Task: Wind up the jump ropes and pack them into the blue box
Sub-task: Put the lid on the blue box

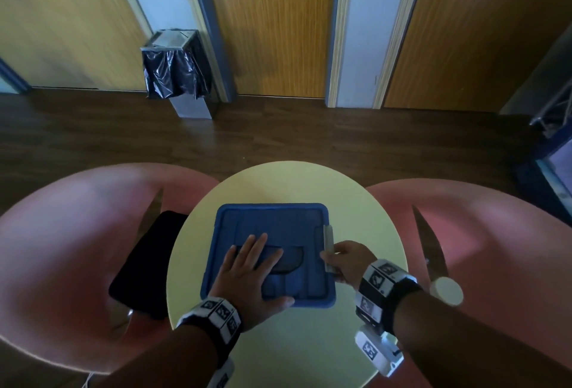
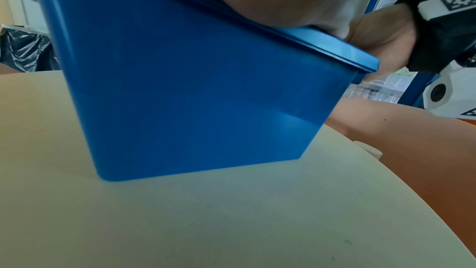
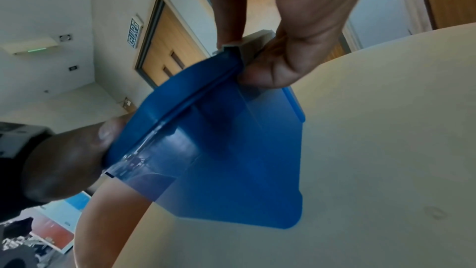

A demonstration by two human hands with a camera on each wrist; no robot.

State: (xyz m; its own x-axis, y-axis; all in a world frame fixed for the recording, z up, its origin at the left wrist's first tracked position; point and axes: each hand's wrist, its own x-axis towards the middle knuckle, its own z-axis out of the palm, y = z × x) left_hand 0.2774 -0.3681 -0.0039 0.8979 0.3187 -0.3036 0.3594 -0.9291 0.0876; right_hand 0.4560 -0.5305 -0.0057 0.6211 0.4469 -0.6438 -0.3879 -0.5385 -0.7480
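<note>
The blue box (image 1: 278,220) stands on the round yellow table (image 1: 294,183) with its blue lid (image 1: 297,282) on top. My left hand (image 1: 247,270) lies flat on the lid, fingers straight, thumb at the near edge. My right hand (image 1: 343,259) pinches the grey clip (image 1: 328,242) on the box's right rim; the right wrist view shows the grey clip (image 3: 240,47) between thumb and fingers (image 3: 268,76). The left wrist view shows the blue box (image 2: 193,89) wall from the side. No jump rope is in sight.
Pink chairs (image 1: 62,233) flank the table on both sides; a black cushion (image 1: 148,264) lies on the left one. A bin with a black bag (image 1: 176,75) stands by the far wall. A white round cap (image 1: 445,290) sits right of the table.
</note>
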